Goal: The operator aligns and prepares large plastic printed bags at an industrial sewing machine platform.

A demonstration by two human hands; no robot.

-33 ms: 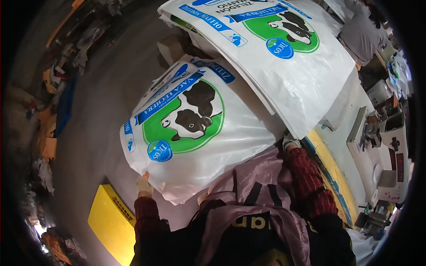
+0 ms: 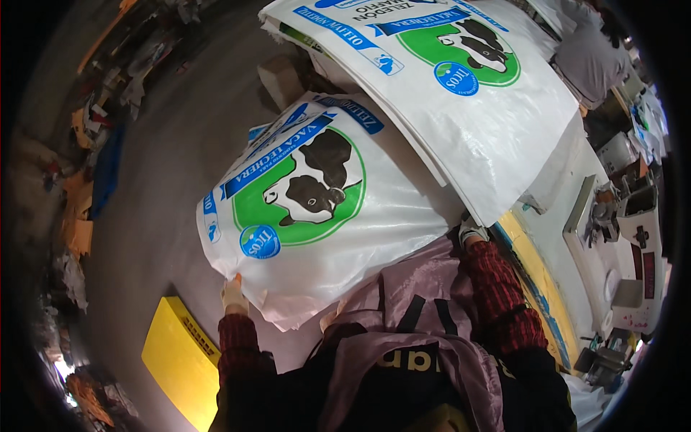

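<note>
Both hands, left hand [image 2: 234,294] and right hand [image 2: 469,232], grip the sack [image 2: 317,216] (cow-printed), fingers closed on its edges; lifted clear, not yet laid down.

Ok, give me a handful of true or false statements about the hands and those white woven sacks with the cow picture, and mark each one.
1. The left hand grips the lower edge of the white woven plastic sack with a cow in a green circle. True.
2. The right hand rests on the flat yellow board. False: it is at the sack's far edge, and the board lies on the floor by the left arm.
3. A second stack of cow-printed white sacks lies beyond the held one. True.
4. Both sleeves are plain white. False: they are dark red plaid.
</note>
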